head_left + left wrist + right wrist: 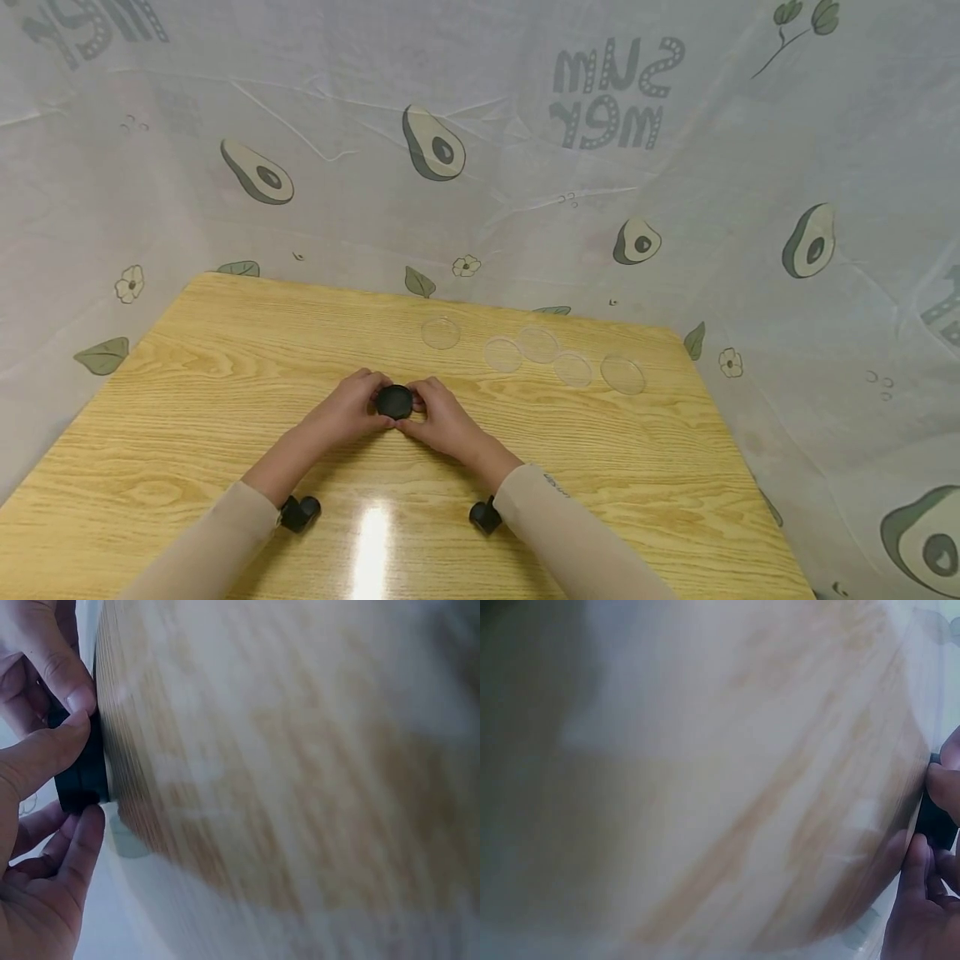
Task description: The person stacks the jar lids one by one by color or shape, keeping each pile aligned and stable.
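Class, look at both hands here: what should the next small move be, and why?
Probably ease the right hand off the thick black disc while the left hand steadies it. Both hands grip it from opposite sides, so one might suffice, and five clear discs lie on the table beyond, mostly towards the right hand's side.

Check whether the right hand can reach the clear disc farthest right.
Probably yes: bare table leads from the right hand to the near side of the clear disc, but that hand would likely need to release the round black piece first.
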{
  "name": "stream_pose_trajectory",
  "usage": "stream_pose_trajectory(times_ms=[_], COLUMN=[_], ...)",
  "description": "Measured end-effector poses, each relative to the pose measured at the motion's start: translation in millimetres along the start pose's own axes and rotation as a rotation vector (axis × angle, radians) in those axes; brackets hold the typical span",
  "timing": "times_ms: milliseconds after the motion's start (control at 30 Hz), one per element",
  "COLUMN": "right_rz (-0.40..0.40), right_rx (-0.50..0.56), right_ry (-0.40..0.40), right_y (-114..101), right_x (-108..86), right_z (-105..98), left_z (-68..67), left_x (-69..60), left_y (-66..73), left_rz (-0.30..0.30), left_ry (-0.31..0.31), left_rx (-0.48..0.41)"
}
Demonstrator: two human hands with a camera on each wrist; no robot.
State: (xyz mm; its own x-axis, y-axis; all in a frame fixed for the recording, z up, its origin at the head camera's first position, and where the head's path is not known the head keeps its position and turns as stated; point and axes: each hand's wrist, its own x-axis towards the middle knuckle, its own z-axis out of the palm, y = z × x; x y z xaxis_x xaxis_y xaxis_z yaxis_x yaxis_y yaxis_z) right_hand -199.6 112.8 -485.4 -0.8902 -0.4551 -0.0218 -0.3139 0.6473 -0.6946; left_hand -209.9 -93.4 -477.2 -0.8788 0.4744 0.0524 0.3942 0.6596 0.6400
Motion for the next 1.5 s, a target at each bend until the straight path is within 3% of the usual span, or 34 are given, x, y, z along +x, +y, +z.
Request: stream_pose_trajectory(times_ms=[333,1500], right_rz=[0.006,0.004], right_rx=[0.026,0.068], right_ry=[0.001,-0.041], right_y=[0.5,1.0], right_x=[-0.2,-2.6], right_z=[0.4,-4.0], left_z=[1.5,-2.3], left_x=[0.2,6.9], left_y=[-2.9,-1.9], left_rz=[0.015,-0.042], left_ry=[-0.015,-0.050], left_rx=[0.044,-0.007])
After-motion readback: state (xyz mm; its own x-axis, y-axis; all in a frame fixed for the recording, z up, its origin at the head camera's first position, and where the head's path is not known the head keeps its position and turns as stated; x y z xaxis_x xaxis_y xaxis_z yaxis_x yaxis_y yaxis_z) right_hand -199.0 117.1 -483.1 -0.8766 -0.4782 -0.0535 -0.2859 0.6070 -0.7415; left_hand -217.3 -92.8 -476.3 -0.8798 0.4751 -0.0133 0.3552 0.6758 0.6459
